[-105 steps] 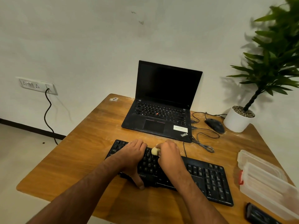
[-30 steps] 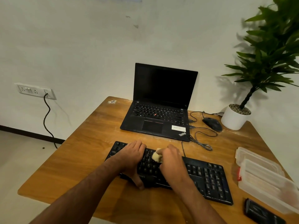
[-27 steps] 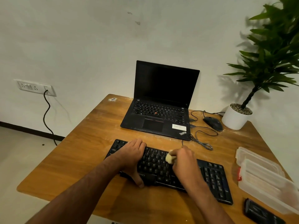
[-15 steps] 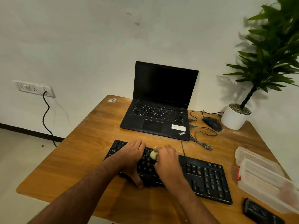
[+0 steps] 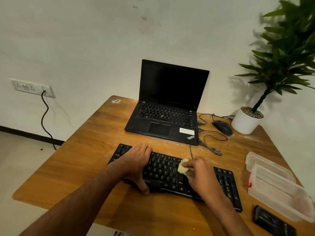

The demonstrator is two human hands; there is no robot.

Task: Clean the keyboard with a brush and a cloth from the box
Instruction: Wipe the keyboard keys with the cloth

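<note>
Bare desk [image 5: 81,169] L of keyboard [image 5: 163,169]; box [image 5: 272,183], cables [image 5: 211,147] crowding R.

Looks like a small office: wooden desk [image 5: 85,150] against a bare wall, open laptop [image 5: 163,120] (screen dark), mouse [image 5: 222,127], potted plant [image 5: 247,120].

Two hands [image 5: 136,160], one keyboard [image 5: 163,169], one cloth [image 5: 182,168].

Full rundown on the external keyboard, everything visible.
The keyboard is black, full-size with a number pad at its right end, plastic by the look, with faint lettering on its front edge. It lies flat on the wooden table, angled, in front of the laptop; a thin cable leaves its back edge. The left hand rests on its left part, thumb over the front edge. The right hand presses a yellowish cloth onto the middle keys.
</note>
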